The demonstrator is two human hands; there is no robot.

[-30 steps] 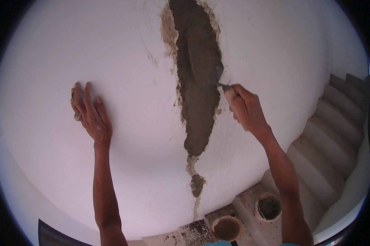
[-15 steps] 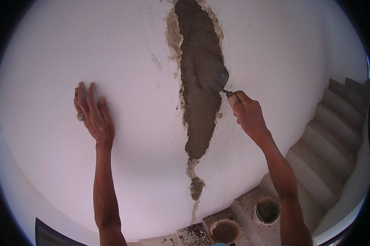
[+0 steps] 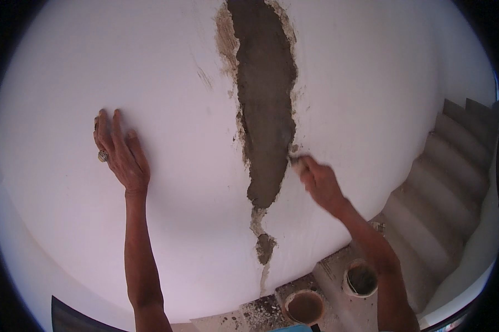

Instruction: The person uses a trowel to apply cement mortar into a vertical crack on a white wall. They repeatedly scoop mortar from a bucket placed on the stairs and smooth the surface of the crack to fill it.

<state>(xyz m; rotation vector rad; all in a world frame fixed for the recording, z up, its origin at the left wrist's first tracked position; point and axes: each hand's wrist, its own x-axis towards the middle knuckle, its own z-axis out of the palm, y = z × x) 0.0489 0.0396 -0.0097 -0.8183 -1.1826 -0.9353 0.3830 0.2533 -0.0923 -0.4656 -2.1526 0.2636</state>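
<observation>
Trowel handle [image 3: 300, 167] is sitting clenched in the right grip [image 3: 322, 182], beside grey-brown mortar [image 3: 265, 110]; left grip [image 3: 126, 160] is lying flat, released, against white wall [image 3: 191, 160], seemingly for balance.

Two hands: one left hand [image 3: 123, 157], one right hand [image 3: 324, 185]. One tool handle [image 3: 298, 168] in the right fingers [image 3: 310, 180]. Left of those fingers, two grey patches: one large patch [image 3: 267, 105], one small patch [image 3: 265, 250]; below them, two buckets [image 3: 346, 285] [image 3: 287, 308]; rightward, one staircase [image 3: 429, 205].
</observation>
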